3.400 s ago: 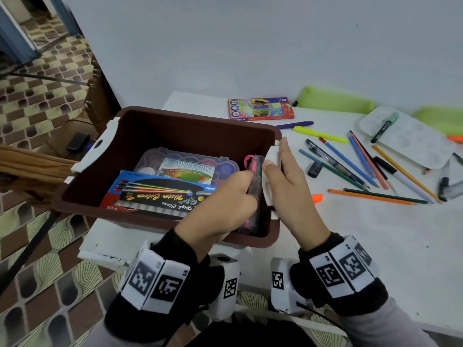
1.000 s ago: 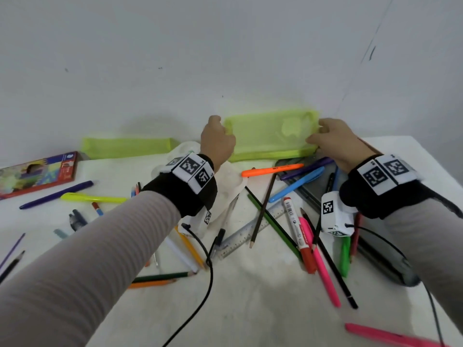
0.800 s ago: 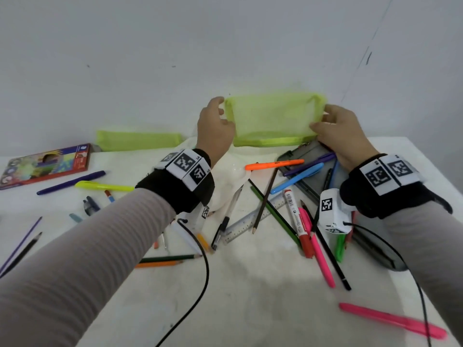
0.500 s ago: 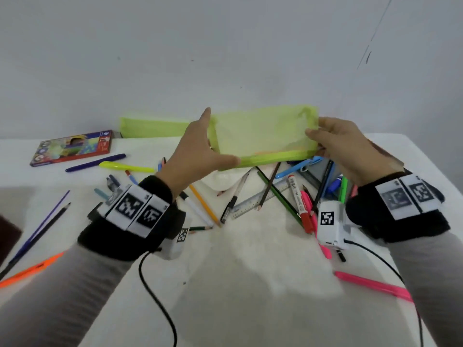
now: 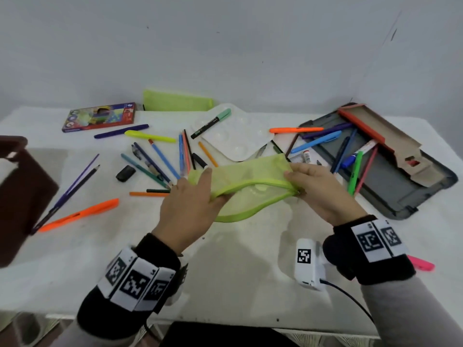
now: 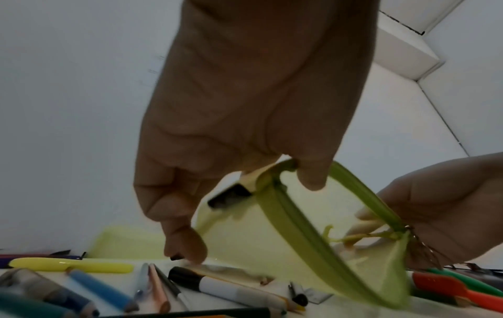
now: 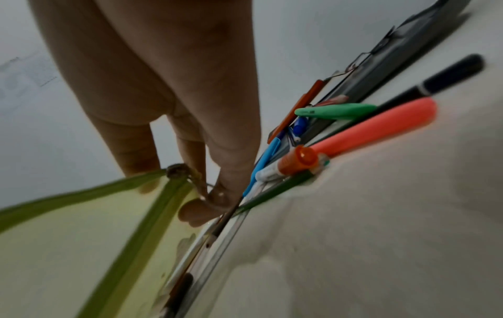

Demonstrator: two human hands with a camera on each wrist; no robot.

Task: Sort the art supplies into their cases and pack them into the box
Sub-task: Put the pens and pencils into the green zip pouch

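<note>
A green mesh pouch (image 5: 240, 186) is held at centre frame in the head view, above the white desk (image 5: 238, 271), with its zip mouth pulled apart. The pouch's left end is gripped by the left hand (image 5: 190, 206): thumb inside the mouth, fingers curled over the outer mesh, as seen in the left wrist view (image 6: 245, 107). The right end is pinched by the right hand (image 5: 323, 194) at the zip slider; in the right wrist view the fingertips (image 7: 201, 210) are seen closed on the slider's ring pull. The inside of the pouch appears to hold nothing, though the mesh is blurred.

A second green pouch (image 5: 178, 101) lies flat at upper centre against the wall. A coloured-pencil box (image 5: 99, 116) lies at upper left. A white palette (image 5: 238, 136) is seen just behind the held pouch, with a green-capped marker (image 5: 211, 122) resting on it. Loose pens and pencils are scattered left of centre, among them an orange highlighter (image 5: 80, 215) and a yellow highlighter (image 5: 150, 136). A grey tray (image 5: 390, 191) at right carries more pens and an opened cardboard sleeve (image 5: 385, 136). A brown box (image 5: 22, 194) is cut off by the left edge. A pink highlighter (image 5: 421, 263) is partly hidden behind the right wrist.
</note>
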